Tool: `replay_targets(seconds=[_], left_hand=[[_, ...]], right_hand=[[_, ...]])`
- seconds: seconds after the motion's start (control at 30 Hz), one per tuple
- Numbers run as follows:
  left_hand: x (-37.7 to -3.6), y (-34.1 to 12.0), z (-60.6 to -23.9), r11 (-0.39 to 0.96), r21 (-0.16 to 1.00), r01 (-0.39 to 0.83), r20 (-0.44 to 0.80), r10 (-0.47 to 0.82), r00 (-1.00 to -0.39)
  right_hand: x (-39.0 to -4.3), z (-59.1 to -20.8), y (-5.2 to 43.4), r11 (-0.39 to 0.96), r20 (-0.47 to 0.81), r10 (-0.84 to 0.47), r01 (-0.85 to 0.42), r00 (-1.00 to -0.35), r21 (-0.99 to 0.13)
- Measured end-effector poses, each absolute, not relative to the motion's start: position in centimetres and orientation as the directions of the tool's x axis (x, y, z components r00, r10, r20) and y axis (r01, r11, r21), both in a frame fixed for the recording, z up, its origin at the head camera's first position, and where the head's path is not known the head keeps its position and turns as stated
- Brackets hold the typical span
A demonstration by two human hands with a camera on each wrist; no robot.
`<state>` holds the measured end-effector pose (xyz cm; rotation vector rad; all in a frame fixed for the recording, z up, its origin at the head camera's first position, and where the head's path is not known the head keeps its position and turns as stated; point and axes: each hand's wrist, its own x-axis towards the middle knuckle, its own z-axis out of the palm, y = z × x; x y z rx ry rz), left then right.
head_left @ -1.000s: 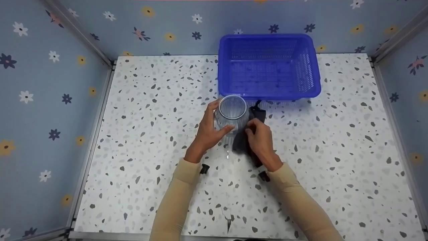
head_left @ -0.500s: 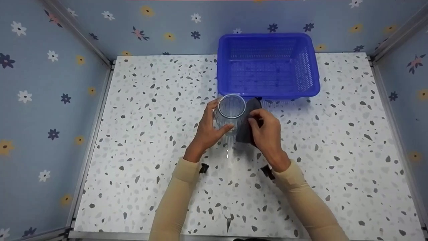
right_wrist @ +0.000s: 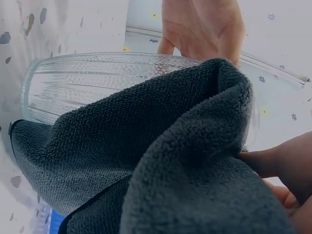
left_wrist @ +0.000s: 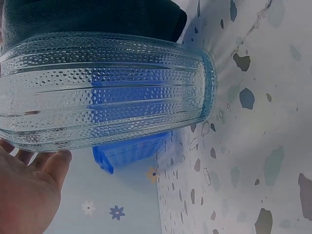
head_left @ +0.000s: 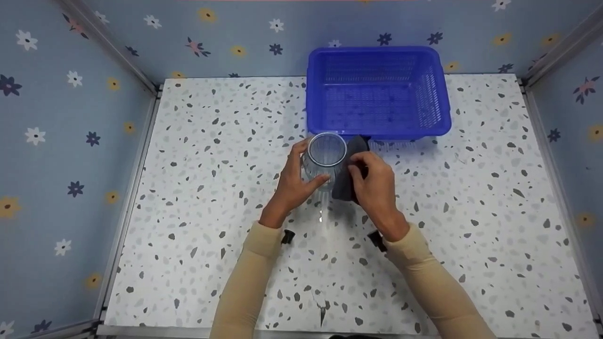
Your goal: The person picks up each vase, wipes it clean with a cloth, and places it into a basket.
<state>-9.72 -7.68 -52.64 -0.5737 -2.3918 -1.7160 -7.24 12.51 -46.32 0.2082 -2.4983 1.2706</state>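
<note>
A clear ribbed glass vase (head_left: 326, 159) stands upright on the speckled table (head_left: 212, 188), just in front of the blue basket (head_left: 377, 92). My left hand (head_left: 294, 181) grips the vase (left_wrist: 102, 90) from its left side. My right hand (head_left: 374, 186) holds a dark grey cloth (head_left: 348, 172) pressed against the right side of the vase (right_wrist: 97, 83). The cloth (right_wrist: 161, 161) fills most of the right wrist view and covers that side of the glass. In the left wrist view the cloth (left_wrist: 92, 17) shows behind the vase.
The blue plastic basket holds nothing and sits at the back of the table, close behind the vase. Flowered blue walls (head_left: 70, 117) enclose the table on the left, back and right.
My right hand has slid the cloth up along the right side of the vase, toward the rim. My left hand and the vase have stayed in place.
</note>
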Motion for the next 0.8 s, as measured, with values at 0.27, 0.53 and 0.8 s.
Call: replay_targets(seconds=[0.27,0.53,0.8], left_hand=[[-9.7,-7.7,-52.5,0.291,0.886,0.361,0.301,0.231,-0.925],[-9.7,-7.7,-52.6,0.31,0.882,0.355,0.296,0.222,-0.929],[-9.6,-7.6,-52.6,0.312,0.874,0.372,0.314,0.22,-0.924]], right_hand=[[-6.9,-47.4,12.8,0.596,0.339,0.016,-0.264,-0.941,-0.758],[-7.1,-50.5,13.1,0.591,0.277,0.026,-0.209,-0.961,-0.779],[-7.7,-54.3,12.7,0.63,0.139,0.013,-0.1,-0.99,-0.77]])
